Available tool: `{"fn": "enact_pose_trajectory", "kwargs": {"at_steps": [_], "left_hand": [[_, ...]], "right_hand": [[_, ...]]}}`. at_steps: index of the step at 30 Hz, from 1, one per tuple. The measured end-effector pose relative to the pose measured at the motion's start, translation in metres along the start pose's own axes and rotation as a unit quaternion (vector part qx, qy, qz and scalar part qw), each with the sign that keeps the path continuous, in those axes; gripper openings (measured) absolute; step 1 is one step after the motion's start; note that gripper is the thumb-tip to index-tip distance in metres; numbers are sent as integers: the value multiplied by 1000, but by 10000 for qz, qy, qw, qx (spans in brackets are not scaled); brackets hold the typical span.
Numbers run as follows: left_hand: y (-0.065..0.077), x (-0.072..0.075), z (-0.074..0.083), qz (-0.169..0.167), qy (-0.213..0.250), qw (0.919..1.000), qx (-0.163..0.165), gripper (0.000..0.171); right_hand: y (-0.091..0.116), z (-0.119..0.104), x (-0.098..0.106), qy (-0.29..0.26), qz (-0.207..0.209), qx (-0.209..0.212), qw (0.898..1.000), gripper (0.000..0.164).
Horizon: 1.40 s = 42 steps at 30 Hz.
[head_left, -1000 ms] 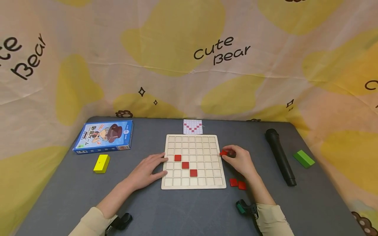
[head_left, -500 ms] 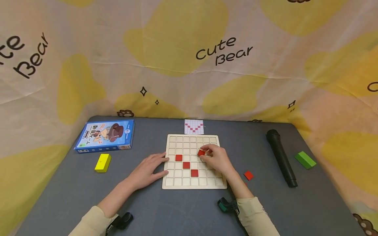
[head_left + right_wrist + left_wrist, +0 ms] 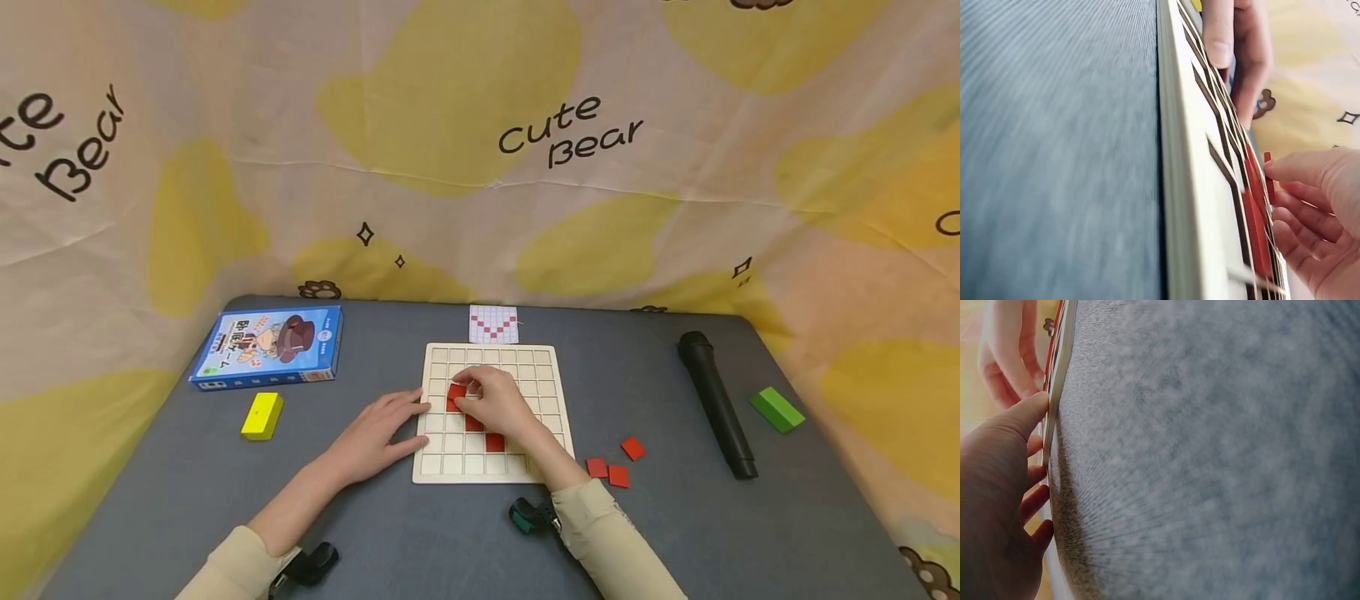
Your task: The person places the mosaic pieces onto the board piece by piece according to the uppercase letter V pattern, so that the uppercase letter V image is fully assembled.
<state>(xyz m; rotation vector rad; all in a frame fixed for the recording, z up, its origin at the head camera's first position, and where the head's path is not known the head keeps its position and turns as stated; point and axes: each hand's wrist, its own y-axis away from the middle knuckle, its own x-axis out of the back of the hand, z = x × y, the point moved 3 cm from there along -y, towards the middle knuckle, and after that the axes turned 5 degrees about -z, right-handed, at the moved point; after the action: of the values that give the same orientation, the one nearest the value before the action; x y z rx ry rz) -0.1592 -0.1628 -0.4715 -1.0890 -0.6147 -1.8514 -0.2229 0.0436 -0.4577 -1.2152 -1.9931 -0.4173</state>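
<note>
A pale wooden grid board [image 3: 442, 463] lies flat in front of the person. My left hand [image 3: 382, 429] rests at its left edge, fingers relaxed and spread; the left wrist view shows the thumb [image 3: 1025, 414] and fingertips right along that edge. Over the board's left part, my right hand [image 3: 495, 404] pinches a red square tile [image 3: 457, 389] between thumb and fingers. In the right wrist view the held tile [image 3: 1269, 178] is tilted on edge just above the grid. Below it, red tiles [image 3: 495, 442] sit in a diagonal line of cells, partly covered by the right hand.
Several loose red tiles [image 3: 618, 476] lie right of the board. A small pattern card [image 3: 493, 323] with a pink V stands behind it. A blue box [image 3: 270, 343] and yellow block [image 3: 262, 416] are at left; a black microphone [image 3: 716, 404] and green block [image 3: 777, 409] at right.
My right hand has carried the red tile leftward from beside the board's right edge to above its left cells. One loose tile at right lies farther out. The left hand has stayed put.
</note>
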Motion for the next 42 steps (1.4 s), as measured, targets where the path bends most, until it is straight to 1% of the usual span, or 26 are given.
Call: {"fn": "enact_pose_trajectory", "kwargs": {"at_steps": [7, 12, 20, 26, 31, 34, 38, 42], "left_hand": [[0, 0, -1, -23, 15, 10000, 36, 56], [-1, -1, -2, -20, 4, 10000, 38, 56], [0, -2, -2, -30, -9, 10000, 52, 57], [0, -1, -2, -8, -35, 10000, 8, 57], [0, -1, -1, 10, -74, 10000, 3, 57], [-1, 0, 0, 8, -81, 10000, 11, 57], [-1, 0, 0, 10, -72, 10000, 11, 57], [0, 0, 0, 8, -52, 10000, 60, 57]], "right_hand": [[-14, -6, -12, -71, 53, 104, 9999, 26], [-20, -8, -17, -163, 129, 32, 9998, 26], [-20, -8, -21, -170, 259, -91, 9995, 26], [-20, -7, -22, -422, 281, -273, 9983, 27], [-19, -8, -21, -522, 315, -259, 9978, 23], [-18, -7, -21, -555, 325, -240, 9976, 24], [-14, -2, -16, -892, 456, -254, 9946, 28], [-2, 5, -3, -1373, 605, -465, 9876, 22]]}}
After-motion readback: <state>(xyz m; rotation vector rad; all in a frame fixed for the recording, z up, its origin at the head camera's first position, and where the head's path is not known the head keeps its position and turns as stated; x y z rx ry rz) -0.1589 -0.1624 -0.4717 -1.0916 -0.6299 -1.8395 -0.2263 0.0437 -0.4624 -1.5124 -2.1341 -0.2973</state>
